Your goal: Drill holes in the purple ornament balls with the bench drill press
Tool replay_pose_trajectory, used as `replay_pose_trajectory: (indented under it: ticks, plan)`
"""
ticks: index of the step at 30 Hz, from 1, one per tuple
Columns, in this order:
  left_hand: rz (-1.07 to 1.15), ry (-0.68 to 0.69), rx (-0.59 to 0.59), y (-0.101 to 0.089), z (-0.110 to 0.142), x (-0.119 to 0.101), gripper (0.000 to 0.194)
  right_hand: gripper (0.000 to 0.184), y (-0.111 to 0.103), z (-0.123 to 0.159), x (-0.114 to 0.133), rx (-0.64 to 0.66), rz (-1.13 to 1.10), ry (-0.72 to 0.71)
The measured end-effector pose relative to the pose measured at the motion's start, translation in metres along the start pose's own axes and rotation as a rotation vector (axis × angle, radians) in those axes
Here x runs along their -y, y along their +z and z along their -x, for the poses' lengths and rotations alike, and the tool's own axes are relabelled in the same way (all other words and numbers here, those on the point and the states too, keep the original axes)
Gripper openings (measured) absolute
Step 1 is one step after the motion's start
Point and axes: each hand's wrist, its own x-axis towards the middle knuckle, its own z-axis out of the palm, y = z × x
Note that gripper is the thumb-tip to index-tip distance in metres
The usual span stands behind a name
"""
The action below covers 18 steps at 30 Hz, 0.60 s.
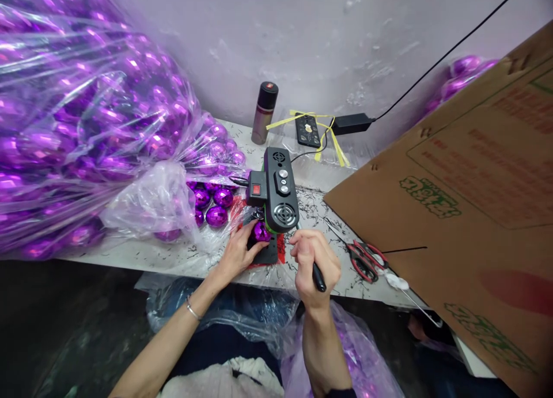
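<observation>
My left hand (237,251) pinches a shiny purple egg-shaped ornament (261,231) and holds it under the head of a small black machine (279,189) with a red switch. My right hand (314,262) is closed round a black handle (318,278) just right of the machine's base. More loose purple ornaments (215,205) lie on the white table (142,254) to the left of the machine.
A huge clear bag of purple ornaments (82,121) fills the left. A big cardboard box flap (466,202) leans in from the right, red scissors (365,260) beside it. A spray can (264,111), a remote (307,130) and a power adapter (352,123) sit by the wall.
</observation>
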Motion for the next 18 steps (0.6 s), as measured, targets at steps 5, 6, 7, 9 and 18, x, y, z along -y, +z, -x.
replay_pose_trajectory:
  ticks: [5, 6, 7, 9, 18]
  plan:
    - [0.029, -0.053, -0.064, 0.011, 0.005, 0.009, 0.062, 0.028, 0.000, 0.000, 0.000, 0.007, 0.004, 0.001]
    - [0.040, -0.065, -0.064, 0.011, 0.005, 0.010, 0.063, 0.028, 0.000, 0.001, 0.000, 0.007, 0.004, 0.004]
    - [0.057, -0.076, -0.057, 0.010, 0.004, 0.012, 0.064, 0.028, 0.000, 0.001, 0.000, 0.006, 0.004, 0.005]
    - [0.112, -0.106, -0.029, 0.006, 0.001, 0.013, 0.066, 0.028, 0.000, 0.001, 0.000, 0.002, 0.004, 0.007]
    - [0.438, -0.377, 0.036, -0.015, 0.002, 0.018, 0.072, 0.028, 0.002, 0.000, 0.002, 0.003, 0.017, 0.010]
